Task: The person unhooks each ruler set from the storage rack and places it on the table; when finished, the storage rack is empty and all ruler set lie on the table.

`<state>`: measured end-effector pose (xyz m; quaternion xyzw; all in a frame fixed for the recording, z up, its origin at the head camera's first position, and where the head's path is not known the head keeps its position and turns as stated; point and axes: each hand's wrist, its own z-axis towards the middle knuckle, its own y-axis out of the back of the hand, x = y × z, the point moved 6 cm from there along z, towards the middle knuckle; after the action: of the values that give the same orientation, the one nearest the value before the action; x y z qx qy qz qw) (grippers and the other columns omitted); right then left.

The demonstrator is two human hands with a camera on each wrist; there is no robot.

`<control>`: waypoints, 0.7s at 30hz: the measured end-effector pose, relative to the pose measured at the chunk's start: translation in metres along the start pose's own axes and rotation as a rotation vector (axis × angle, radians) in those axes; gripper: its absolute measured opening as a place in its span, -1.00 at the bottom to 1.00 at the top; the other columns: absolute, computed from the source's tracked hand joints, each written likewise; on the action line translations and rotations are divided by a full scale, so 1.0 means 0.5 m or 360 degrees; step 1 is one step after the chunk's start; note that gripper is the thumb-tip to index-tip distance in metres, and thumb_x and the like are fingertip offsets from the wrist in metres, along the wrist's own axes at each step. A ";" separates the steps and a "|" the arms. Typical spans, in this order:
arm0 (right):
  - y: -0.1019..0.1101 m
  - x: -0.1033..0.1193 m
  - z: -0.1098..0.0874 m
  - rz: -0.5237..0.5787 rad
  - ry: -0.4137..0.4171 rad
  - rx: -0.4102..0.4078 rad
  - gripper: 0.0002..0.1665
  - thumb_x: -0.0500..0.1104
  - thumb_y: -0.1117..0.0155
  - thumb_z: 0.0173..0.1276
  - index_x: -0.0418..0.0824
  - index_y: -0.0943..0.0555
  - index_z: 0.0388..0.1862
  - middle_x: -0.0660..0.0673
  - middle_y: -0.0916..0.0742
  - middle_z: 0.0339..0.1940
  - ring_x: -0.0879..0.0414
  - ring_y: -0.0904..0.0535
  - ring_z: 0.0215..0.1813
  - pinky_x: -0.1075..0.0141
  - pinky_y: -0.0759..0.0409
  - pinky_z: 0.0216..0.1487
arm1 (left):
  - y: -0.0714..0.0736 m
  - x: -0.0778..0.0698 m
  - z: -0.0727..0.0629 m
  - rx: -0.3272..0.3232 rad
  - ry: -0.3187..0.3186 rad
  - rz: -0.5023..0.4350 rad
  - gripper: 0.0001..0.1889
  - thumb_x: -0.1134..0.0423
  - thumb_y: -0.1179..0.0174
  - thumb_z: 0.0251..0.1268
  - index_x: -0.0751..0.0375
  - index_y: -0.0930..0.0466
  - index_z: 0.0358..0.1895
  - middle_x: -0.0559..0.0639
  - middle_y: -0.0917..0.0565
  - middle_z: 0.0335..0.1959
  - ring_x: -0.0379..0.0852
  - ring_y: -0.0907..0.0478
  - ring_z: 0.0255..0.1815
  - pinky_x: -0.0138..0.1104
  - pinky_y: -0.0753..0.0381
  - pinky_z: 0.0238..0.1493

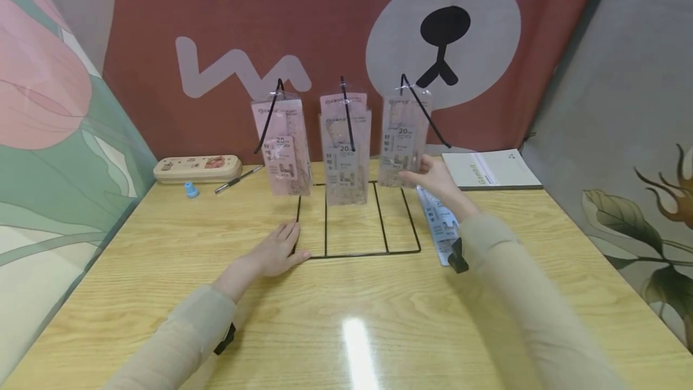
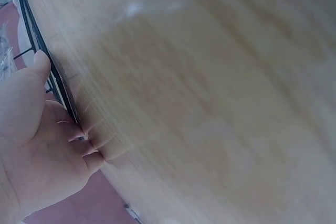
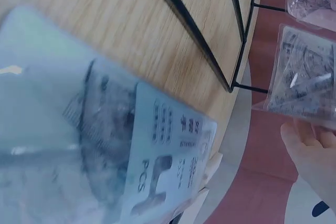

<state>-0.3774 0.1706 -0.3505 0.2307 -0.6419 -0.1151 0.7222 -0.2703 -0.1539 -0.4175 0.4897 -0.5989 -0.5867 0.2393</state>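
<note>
My right hand [image 1: 433, 179] pinches the lower right edge of a clear plastic packet [image 1: 394, 155] with a pale pink card, printed "20". That packet hangs from the right hook of a black wire rack [image 1: 364, 255]. Similar pink packets hang on the middle hook [image 1: 350, 131] and on the left one [image 1: 269, 118]. At the rack's front left corner, my left hand [image 1: 274, 250] lies with extended fingers on the base wire and tabletop. A blue packet [image 1: 440, 221] lies on the table beside the rack, partly hidden by my right forearm.
Along the back of the table [image 1: 335, 312] are a cream pencil case [image 1: 197, 168], a small blue cone-shaped piece [image 1: 191, 190] and a pen [image 1: 237, 179] at left. A notebook [image 1: 492, 170] lies at back right. A patterned cloth [image 1: 325, 29] rises behind.
</note>
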 end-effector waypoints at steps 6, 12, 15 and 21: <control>-0.003 0.000 0.007 -0.0138 -0.0040 -0.0099 -0.42 0.03 -0.30 0.27 -0.19 -0.51 0.21 -0.23 -0.64 0.16 -0.12 -0.48 0.26 -0.08 -0.33 0.35 | 0.000 0.000 0.000 0.0016 0.0007 0.0011 -0.20 -0.09 0.16 0.47 0.51 0.16 0.44 0.39 0.16 0.50 0.34 0.21 0.51 0.07 0.12 0.50; -0.002 -0.006 0.004 -0.0089 0.0012 -0.0148 -0.53 -0.04 -0.28 0.30 -0.26 -0.58 0.11 -0.27 -0.67 0.07 -0.11 -0.56 0.17 -0.01 -0.46 0.25 | 0.000 0.001 -0.001 0.0015 0.0010 0.0001 -0.21 -0.08 0.15 0.47 0.52 0.16 0.44 0.39 0.16 0.50 0.35 0.22 0.51 0.08 0.13 0.50; 0.002 -0.009 -0.008 -0.0040 0.0064 -0.0180 -0.56 -0.09 -0.30 0.28 -0.33 -0.60 0.05 -0.30 -0.69 0.02 -0.01 -0.65 0.02 0.13 -0.58 0.11 | 0.000 0.000 -0.002 0.0014 0.0008 -0.0004 -0.21 -0.07 0.15 0.47 0.52 0.16 0.44 0.40 0.17 0.50 0.35 0.22 0.50 0.08 0.14 0.50; 0.010 -0.008 -0.053 -0.0073 0.0048 -0.0188 -0.55 -0.03 -0.33 0.24 -0.37 -0.64 -0.06 -0.31 -0.72 -0.08 0.13 -0.69 -0.14 0.18 -0.60 0.03 | 0.001 -0.001 -0.002 0.0007 0.0000 -0.0011 -0.21 -0.07 0.15 0.47 0.52 0.16 0.44 0.40 0.17 0.50 0.35 0.22 0.50 0.08 0.13 0.50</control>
<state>-0.3526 0.1820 -0.3535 0.2039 -0.6175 -0.1657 0.7414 -0.2694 -0.1538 -0.4168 0.4921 -0.5986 -0.5863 0.2362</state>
